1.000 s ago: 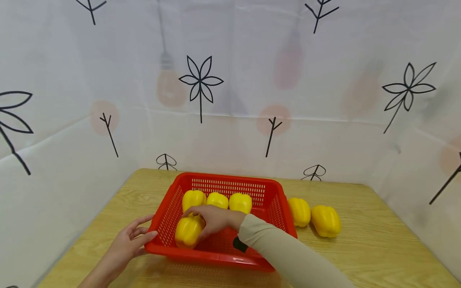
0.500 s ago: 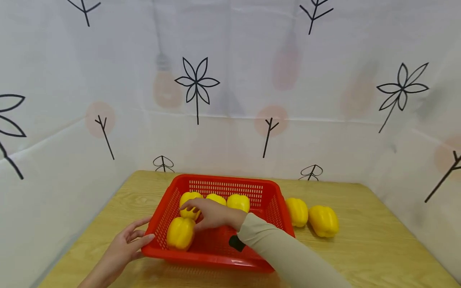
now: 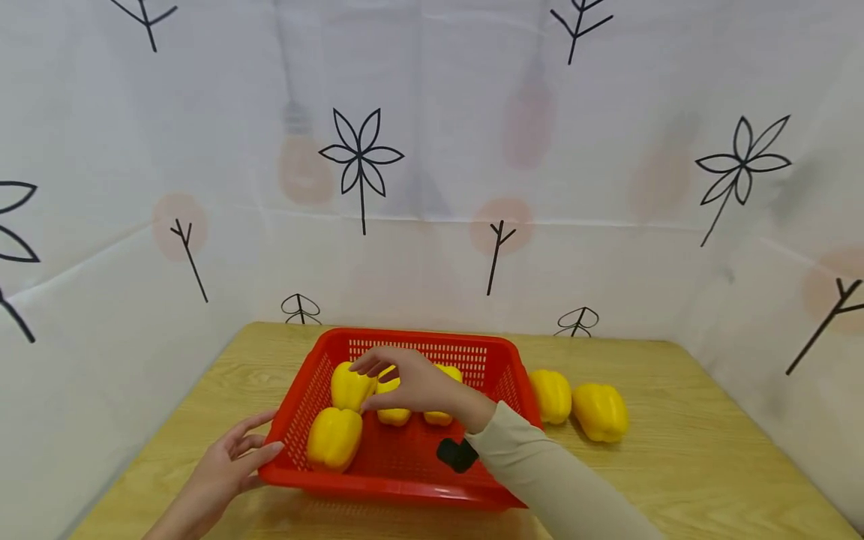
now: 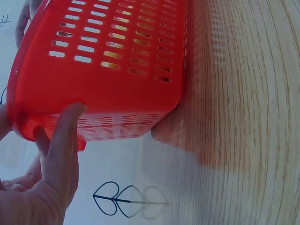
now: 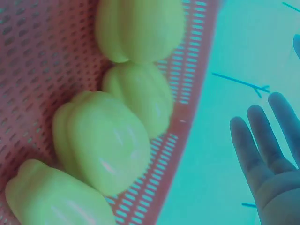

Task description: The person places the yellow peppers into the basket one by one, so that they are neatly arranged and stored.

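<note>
A red plastic basket with slotted walls stands on the wooden table. My left hand grips its left rim near the front corner, thumb at the rim and fingers against the outer wall. Inside lie several yellow bell peppers: one at the front left, one behind it, and two farther right along the back, partly covered by my right hand. That right hand hovers over them with fingers spread and nothing held; the right wrist view shows the peppers below apart from its fingers.
Two more yellow bell peppers lie on the table right of the basket, one close to its wall and another beside it. A white patterned cloth hangs behind and at the sides. The table extends to the right.
My right hand has let go of the front-left bell pepper and lifted up and to the right, away from it. The left hand keeps its hold on the basket.
</note>
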The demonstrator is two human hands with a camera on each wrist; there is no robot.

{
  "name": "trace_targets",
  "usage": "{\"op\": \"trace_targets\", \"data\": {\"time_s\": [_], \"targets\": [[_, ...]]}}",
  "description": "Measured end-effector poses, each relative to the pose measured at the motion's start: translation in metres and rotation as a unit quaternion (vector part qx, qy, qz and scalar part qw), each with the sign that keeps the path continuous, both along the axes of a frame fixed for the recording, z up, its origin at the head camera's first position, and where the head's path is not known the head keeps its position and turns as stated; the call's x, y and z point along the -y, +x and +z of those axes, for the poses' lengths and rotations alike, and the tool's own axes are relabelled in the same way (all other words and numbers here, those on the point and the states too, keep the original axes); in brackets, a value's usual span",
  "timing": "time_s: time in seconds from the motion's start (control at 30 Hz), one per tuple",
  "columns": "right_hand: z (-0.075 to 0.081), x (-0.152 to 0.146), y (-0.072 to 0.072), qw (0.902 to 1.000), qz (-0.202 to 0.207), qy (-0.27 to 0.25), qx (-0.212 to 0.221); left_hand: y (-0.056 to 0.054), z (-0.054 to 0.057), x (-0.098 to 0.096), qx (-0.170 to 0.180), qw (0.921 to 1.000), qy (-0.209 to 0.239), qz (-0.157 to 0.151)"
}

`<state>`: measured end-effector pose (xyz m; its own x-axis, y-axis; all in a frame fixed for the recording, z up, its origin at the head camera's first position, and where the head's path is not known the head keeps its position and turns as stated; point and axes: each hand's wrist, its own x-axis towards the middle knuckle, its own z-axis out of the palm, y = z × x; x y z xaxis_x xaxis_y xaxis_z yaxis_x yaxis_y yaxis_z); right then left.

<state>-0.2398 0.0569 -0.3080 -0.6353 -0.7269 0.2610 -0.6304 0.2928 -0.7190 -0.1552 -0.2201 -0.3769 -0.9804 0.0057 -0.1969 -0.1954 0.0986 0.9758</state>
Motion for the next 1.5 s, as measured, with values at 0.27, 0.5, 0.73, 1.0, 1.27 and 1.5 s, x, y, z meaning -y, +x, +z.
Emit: {"op": "trace_targets", "data": {"time_s": [0.27, 0.5, 0.73, 1.0, 1.27, 1.5], "targets": [[0.012, -0.025, 0.01, 0.9959, -0.062, -0.064, -0.014, 0.0, -0.001, 0.0, 0.0, 0.9999, 0.003, 0.011], [0.018, -0.047, 0.019, 0.9899, -0.092, -0.107, -0.015, 0.001, 0.0, -0.001, -0.002, 0.9999, -0.004, 0.013], [0.02, -0.064, 0.025, 0.9855, -0.126, -0.11, -0.029, 0.0, 0.001, -0.001, -0.003, 0.9999, -0.005, 0.012], [0.019, -0.086, 0.032, 0.9799, -0.154, -0.116, -0.052, 0.0, 0.0, 0.0, 0.001, 1.0, 0.002, 0.006], [0.011, -0.115, 0.038, 0.9725, -0.199, -0.108, -0.054, -0.001, -0.002, 0.002, 0.007, 1.0, -0.002, -0.005], [0.007, -0.14, 0.044, 0.9623, -0.249, -0.096, -0.051, -0.001, -0.003, 0.003, 0.013, 0.9999, -0.007, 0.005]]}}
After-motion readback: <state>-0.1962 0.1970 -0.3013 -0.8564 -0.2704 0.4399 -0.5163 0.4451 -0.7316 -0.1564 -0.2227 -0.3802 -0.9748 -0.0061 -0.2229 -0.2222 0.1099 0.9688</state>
